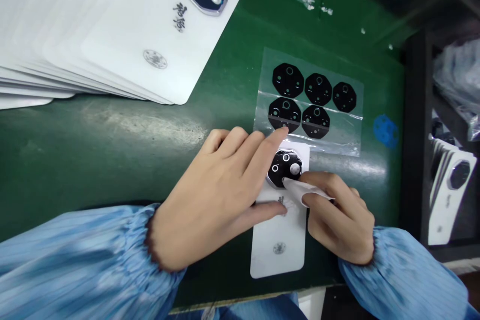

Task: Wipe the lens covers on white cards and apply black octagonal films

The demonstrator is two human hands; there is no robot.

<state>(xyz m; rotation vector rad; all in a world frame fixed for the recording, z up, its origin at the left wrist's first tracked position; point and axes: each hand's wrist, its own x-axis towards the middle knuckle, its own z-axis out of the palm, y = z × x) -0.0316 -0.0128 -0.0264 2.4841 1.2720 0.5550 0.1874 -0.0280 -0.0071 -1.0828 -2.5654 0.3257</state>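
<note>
A white phone back cover (279, 245) lies on the green table near its front edge, with a black octagonal camera lens piece (285, 167) at its far end. My left hand (221, 195) lies flat over the cover's left side, fingers spread, pressing it down. My right hand (339, 215) pinches a small white cloth or film (305, 191) whose tip touches the lens piece. Just beyond, a clear plastic sheet (352, 132) carries several black octagonal lens stickers (288, 80).
A fanned stack of white back covers (112, 45) fills the far left of the table (112, 160). A blue scrap (386, 131) lies at the right. A dark shelf (416, 135) at the right edge holds more covers (450, 195) and plastic bags.
</note>
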